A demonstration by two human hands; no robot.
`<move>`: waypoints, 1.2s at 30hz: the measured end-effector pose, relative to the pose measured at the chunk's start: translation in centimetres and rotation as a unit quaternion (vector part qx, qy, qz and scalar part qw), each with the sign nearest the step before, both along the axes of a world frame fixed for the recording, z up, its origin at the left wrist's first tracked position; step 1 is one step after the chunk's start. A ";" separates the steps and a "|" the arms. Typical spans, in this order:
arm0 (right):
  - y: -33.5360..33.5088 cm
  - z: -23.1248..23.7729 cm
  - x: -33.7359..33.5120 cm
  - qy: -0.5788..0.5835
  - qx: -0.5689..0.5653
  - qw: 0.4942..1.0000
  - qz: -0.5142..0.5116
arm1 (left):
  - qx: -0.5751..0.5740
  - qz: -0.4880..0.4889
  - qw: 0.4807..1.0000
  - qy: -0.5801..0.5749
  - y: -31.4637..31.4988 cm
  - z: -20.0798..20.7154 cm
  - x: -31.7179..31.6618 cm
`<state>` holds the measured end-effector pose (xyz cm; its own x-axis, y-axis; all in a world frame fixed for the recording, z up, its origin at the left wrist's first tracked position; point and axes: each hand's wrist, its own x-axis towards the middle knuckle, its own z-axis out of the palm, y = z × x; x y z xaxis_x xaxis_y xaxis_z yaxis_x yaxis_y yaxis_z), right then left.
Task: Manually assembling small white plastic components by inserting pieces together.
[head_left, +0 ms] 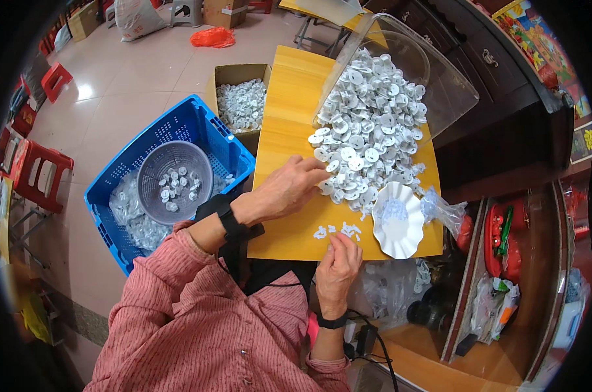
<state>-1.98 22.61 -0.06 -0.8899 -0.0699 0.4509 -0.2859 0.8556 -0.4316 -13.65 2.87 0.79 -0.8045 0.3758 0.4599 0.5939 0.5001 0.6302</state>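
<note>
A big heap of white round plastic pieces point(368, 124) spills from a clear plastic bin point(440, 85) tipped on its side on the yellow table point(286, 117). At the heap's near left edge is my left hand point(289, 189), its fingers bent together and the tips among the discs; what they grip is hidden. My right hand point(340, 264) is closed in a pinch at the table's front edge, just beside several small white plastic parts point(348, 230). Whether one is between its fingertips is too small to tell. Right of these parts stands a white scalloped dish point(406, 238) holding more small pieces.
Left of the table, a blue crate point(110, 238) holds clear bags and a grey colander point(142, 193) with several white pieces inside. Behind it stands a cardboard box point(212, 91) of similar pieces. A clear plastic bag point(443, 212) lies at the table's right edge, near dark cabinets point(505, 130).
</note>
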 end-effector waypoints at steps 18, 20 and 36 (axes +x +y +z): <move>1.0 -0.6 0.5 0.018 -0.009 1.000 -0.020 | -0.108 -0.036 0.993 -0.031 -0.2 -0.9 0.2; 1.0 -0.5 0.7 0.014 0.030 0.999 -0.007 | -0.113 -0.034 0.992 -0.040 -0.5 -0.5 0.8; 1.1 1.0 2.6 -0.046 0.088 0.993 0.061 | 0.108 0.003 0.979 -0.173 -2.5 -1.7 5.1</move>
